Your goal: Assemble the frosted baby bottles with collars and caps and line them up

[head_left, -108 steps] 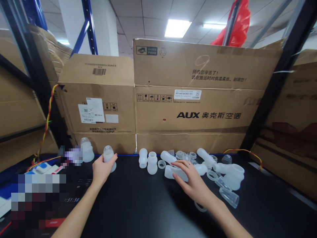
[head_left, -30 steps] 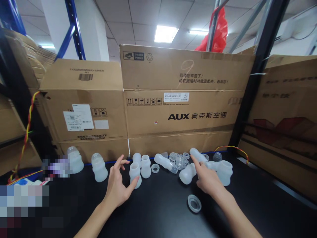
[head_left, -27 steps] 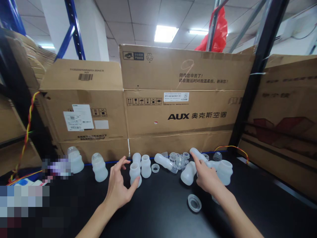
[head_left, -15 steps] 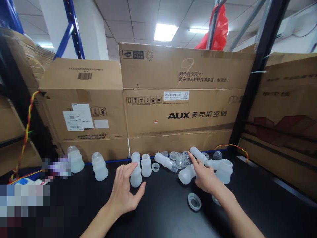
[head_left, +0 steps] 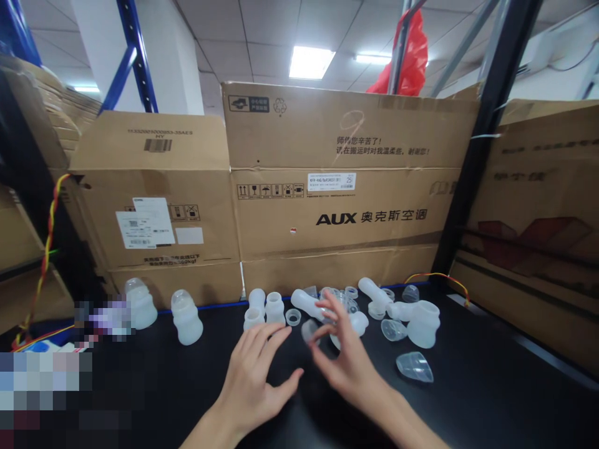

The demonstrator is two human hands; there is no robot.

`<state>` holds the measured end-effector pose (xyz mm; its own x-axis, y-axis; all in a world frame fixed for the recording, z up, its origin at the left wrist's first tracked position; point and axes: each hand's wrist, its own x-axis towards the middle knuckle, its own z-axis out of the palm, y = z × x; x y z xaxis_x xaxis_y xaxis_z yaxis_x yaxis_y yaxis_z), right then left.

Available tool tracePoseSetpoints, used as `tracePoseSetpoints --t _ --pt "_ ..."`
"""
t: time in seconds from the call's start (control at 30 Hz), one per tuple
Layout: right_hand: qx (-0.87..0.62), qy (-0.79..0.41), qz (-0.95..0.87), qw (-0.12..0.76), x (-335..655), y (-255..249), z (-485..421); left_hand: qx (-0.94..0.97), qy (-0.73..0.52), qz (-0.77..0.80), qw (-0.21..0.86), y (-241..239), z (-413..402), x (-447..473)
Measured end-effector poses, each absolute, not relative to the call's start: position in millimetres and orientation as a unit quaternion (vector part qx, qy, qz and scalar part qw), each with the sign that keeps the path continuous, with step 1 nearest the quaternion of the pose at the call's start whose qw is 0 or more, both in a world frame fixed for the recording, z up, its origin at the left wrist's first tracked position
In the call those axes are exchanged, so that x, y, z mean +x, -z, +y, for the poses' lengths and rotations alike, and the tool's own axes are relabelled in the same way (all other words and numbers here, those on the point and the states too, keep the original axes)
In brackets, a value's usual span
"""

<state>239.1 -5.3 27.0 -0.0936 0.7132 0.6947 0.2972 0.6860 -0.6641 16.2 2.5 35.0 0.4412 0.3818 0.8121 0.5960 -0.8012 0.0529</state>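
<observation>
My left hand (head_left: 262, 374) hovers over the black table with thumb and fingers apart, holding nothing. Just beyond its fingertips stand a frosted baby bottle (head_left: 254, 317) and another open-necked bottle (head_left: 274, 307). Between thumb and fingers, my right hand (head_left: 349, 352) pinches a translucent bottle collar ring (head_left: 309, 331), slightly blurred. Behind that hand are a bottle lying on its side (head_left: 306, 304) and a pile of clear rings and caps, partly hidden. A small ring (head_left: 293, 317) lies between the hands, farther back.
Two capped bottles stand at left, one nearer the middle (head_left: 187, 321), one farther left (head_left: 140, 305). On the right are a wide bottle (head_left: 423, 325), a clear cap (head_left: 415, 366) and another cap (head_left: 394, 330). A cardboard box wall (head_left: 346, 249) closes off the back.
My right hand has moved left and nearer, and the collar ring is gone from its spot on the table. My left hand has shifted right, away from the bottle. A clear cap now shows at right.
</observation>
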Motion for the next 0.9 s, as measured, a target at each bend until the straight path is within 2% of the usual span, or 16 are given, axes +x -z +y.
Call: tracePoseSetpoints --t 0.13,0.27,0.4,0.47,0.57,0.9 --pt "-0.296 -0.197 -0.760 0.544 209 -18 -23 -0.843 0.450 -0.289 0.056 -32 3 22" --pt "-0.312 -0.123 -0.771 0.542 222 -27 -15 -0.835 0.456 -0.308 0.018 -32 5 21" --pt "-0.465 0.017 -0.689 0.555 265 -34 20 -0.822 0.449 -0.350 0.015 -30 7 20" --pt "-0.612 0.048 -0.610 0.501 291 -32 38 -0.822 0.442 -0.358 0.017 -28 7 20" --pt "-0.713 0.040 -0.558 0.423 322 -26 54 -0.827 0.439 -0.351 0.030 -27 7 20" --pt "-0.714 -0.022 -0.574 0.401 338 -10 71 -0.836 0.438 -0.328 0.038 -27 8 18"
